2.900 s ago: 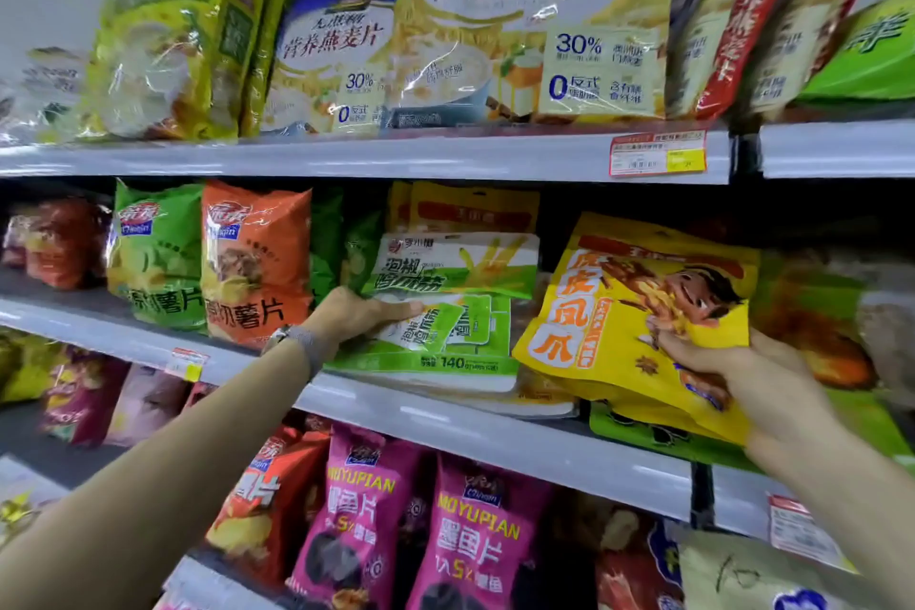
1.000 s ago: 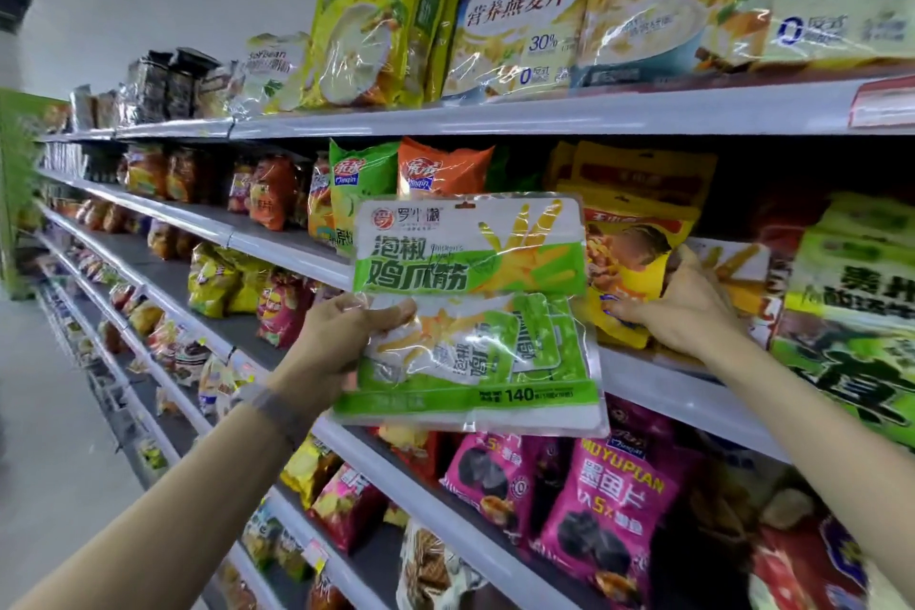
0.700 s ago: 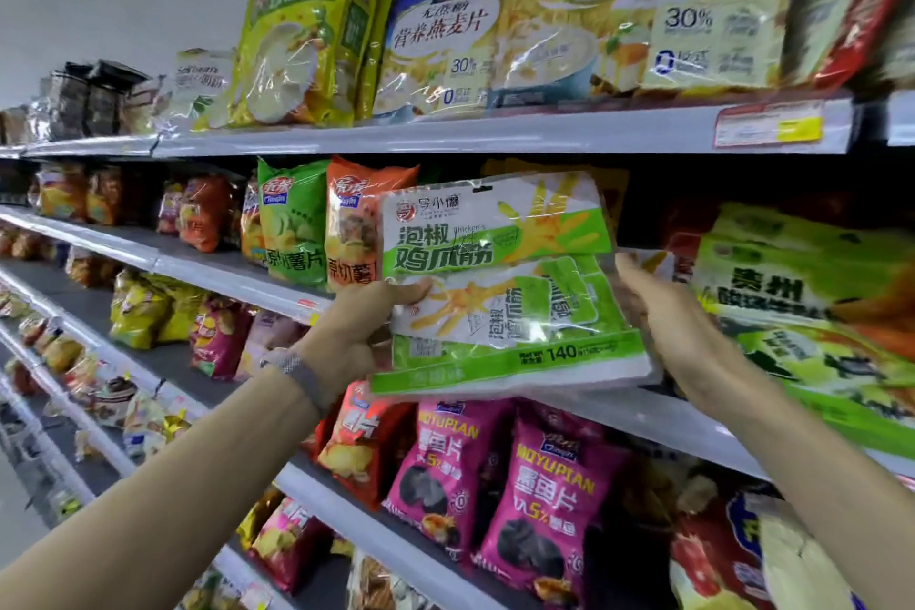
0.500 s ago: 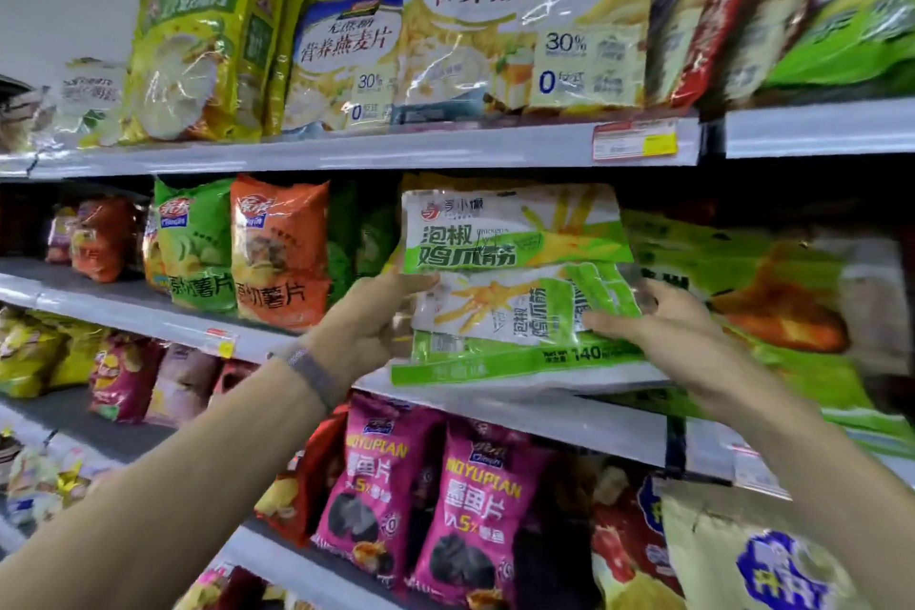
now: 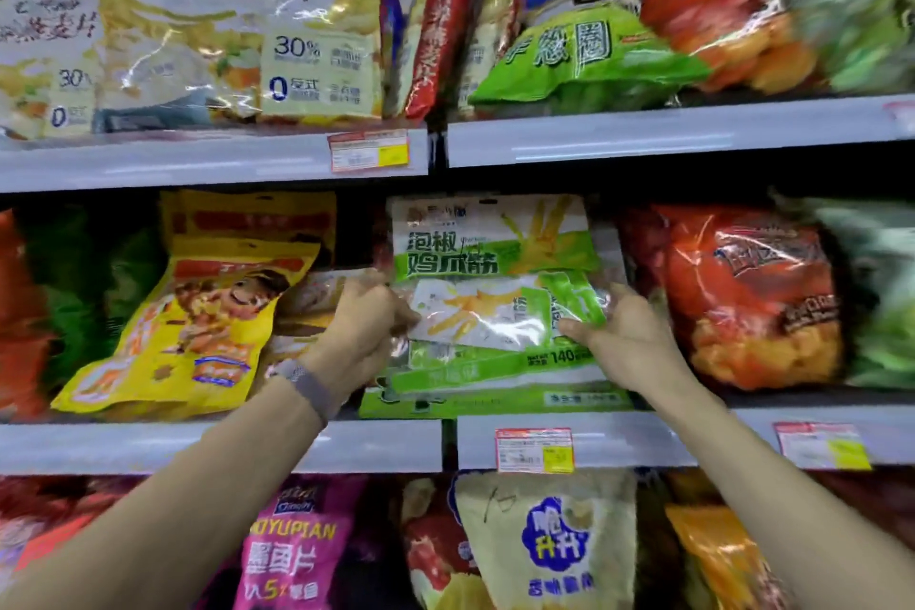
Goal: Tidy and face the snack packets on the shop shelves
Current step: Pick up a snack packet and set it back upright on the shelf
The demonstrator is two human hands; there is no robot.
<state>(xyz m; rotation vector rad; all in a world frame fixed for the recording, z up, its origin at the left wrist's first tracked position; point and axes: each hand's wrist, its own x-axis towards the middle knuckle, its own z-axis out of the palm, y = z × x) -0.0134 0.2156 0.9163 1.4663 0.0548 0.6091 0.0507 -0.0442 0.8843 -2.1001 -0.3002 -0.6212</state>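
A green and white snack packet point(image 5: 495, 282) stands upright on the middle shelf point(image 5: 223, 446), its face towards me. My left hand point(image 5: 364, 327) grips its left edge and my right hand point(image 5: 619, 337) grips its lower right side. Under it lies another flat green packet point(image 5: 495, 399). To the left, a yellow packet point(image 5: 188, 327) with a cartoon figure leans back at a tilt, with more yellow packets point(image 5: 257, 218) behind it.
An orange puffed bag point(image 5: 742, 292) stands right of the green packet. Oat bags point(image 5: 237, 25) fill the top shelf. Pink packets point(image 5: 292, 555) and a cream bag point(image 5: 549, 545) sit on the shelf below. Price tags point(image 5: 534, 450) hang on the shelf edges.
Both hands carried the green packet back from in front of the shelf onto the middle shelf, standing it further right. The view swung right. Earlier my right hand set down the yellow packet.
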